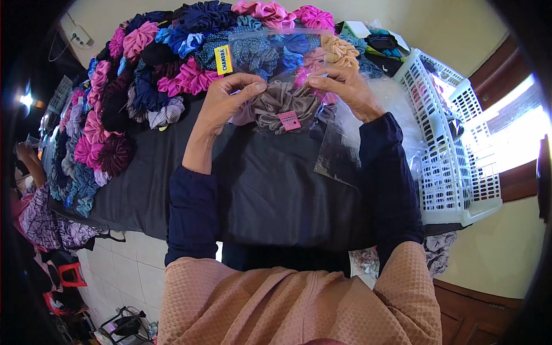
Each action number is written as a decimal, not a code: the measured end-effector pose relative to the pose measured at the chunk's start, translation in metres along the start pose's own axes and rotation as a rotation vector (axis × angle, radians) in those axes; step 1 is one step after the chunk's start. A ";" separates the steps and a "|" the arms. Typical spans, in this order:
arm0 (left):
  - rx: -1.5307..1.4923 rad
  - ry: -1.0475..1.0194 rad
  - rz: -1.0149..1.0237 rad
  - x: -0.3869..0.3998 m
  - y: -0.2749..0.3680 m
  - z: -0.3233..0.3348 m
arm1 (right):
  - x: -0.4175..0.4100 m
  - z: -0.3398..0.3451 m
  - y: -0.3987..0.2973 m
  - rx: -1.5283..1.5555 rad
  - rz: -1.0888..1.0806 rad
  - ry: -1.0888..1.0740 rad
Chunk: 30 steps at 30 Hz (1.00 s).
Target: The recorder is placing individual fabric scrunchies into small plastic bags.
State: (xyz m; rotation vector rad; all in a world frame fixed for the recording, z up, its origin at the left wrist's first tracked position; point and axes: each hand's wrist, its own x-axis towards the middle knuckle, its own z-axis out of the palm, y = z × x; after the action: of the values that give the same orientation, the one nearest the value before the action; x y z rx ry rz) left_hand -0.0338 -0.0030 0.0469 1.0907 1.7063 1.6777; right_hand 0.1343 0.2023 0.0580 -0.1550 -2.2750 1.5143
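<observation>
A taupe satin scrunchie (284,103) with a pink tag (289,121) lies in front of me, seen at least partly through clear film. Thumb and fingers of my left hand (235,97) pinch at its upper left edge. On its upper right, my right hand (347,90) pinches in the same way. Both appear to grip a clear plastic bag (282,33), whose straight top edge stretches beyond my fingertips. A yellow tag with writing (224,60) shows by the bag's left side. How much of the scrunchie is inside the bag is hard to tell.
Many pink, blue, black and maroon scrunchies (189,77) heap along the far and left sides of the black-covered table (276,185). Loose clear plastic bags (338,146) lie under my right forearm. A white plastic basket (444,172) stands right. Another person's arm (32,161) shows far left.
</observation>
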 end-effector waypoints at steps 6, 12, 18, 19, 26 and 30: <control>-0.064 0.073 0.019 0.003 -0.004 0.004 | 0.005 0.000 0.009 0.063 -0.022 0.038; -0.081 0.167 0.176 0.002 -0.001 0.010 | 0.003 0.001 0.004 0.068 0.000 0.070; -0.066 0.050 0.066 0.002 0.000 -0.001 | 0.004 0.003 0.004 0.094 0.006 0.053; -0.072 0.041 0.050 0.001 0.003 -0.002 | 0.004 0.003 0.005 0.094 0.007 0.054; -0.063 0.028 0.033 0.001 0.003 -0.009 | 0.003 0.007 -0.001 0.153 0.017 0.063; -0.052 0.041 0.016 -0.001 0.006 -0.005 | 0.004 0.005 0.002 0.141 0.018 0.065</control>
State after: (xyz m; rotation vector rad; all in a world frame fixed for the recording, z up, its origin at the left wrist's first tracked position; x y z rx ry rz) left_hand -0.0363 -0.0075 0.0531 1.0557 1.6740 1.7558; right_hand 0.1285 0.2002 0.0559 -0.1829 -2.1135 1.6480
